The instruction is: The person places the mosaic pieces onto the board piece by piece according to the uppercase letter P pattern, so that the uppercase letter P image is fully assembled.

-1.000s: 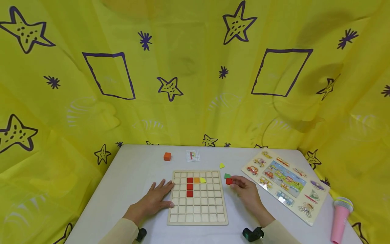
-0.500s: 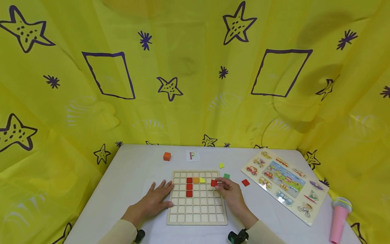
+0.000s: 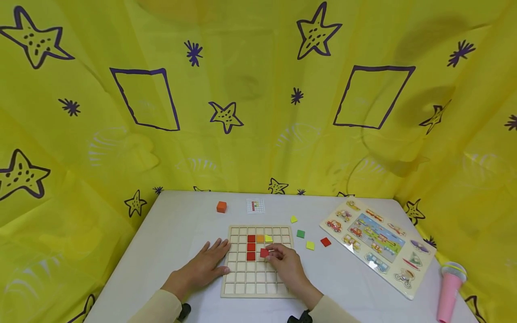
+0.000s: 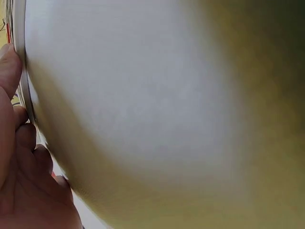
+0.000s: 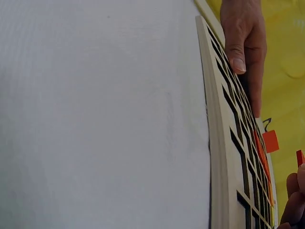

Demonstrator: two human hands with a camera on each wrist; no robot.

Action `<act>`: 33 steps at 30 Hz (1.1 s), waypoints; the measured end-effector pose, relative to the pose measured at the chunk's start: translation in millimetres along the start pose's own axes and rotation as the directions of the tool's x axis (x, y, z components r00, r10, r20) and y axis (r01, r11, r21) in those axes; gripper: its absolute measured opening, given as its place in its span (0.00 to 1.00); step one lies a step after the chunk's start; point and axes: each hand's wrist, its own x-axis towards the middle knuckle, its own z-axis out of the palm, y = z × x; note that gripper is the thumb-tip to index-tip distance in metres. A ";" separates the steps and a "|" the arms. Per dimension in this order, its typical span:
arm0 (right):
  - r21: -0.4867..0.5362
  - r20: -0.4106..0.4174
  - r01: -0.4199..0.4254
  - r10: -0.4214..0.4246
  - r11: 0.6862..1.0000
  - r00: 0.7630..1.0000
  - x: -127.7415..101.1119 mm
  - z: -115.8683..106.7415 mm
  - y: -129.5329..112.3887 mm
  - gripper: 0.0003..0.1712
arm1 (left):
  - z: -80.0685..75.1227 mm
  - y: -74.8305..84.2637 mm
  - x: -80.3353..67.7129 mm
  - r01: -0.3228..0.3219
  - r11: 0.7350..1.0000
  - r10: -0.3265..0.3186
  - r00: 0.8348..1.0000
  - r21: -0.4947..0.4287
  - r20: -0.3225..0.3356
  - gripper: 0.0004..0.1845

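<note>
Now your right hand (image 3: 284, 264), pinching a red tile (image 3: 264, 252), is arriving over the grid board (image 3: 258, 287) beside the red column (image 3: 251, 247); your left hand (image 3: 206, 264) is lying spread, steadying its left edge.

The grid board (image 3: 258, 291) looks like pale unfinished wood, pretty matt, and the red tile (image 3: 264, 253) has a flat painted finish. The table (image 3: 181, 233) is smooth matt white. The yellow backdrop (image 3: 250, 112) looks like thin, slightly shiny, creased plastic sheeting.

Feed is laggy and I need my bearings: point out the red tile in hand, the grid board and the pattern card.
red tile (image 3: 264, 253), head view, top face
grid board (image 3: 260, 293), head view, near rim
pattern card (image 3: 256, 206), head view, centre
</note>
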 end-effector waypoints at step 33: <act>-0.388 0.025 0.226 -0.235 0.894 0.972 -9.5 36.9 1.7 0.12 | 0.4 -1.2 0.7 -0.002 1.000 0.002 1.000 -0.022 0.001 0.43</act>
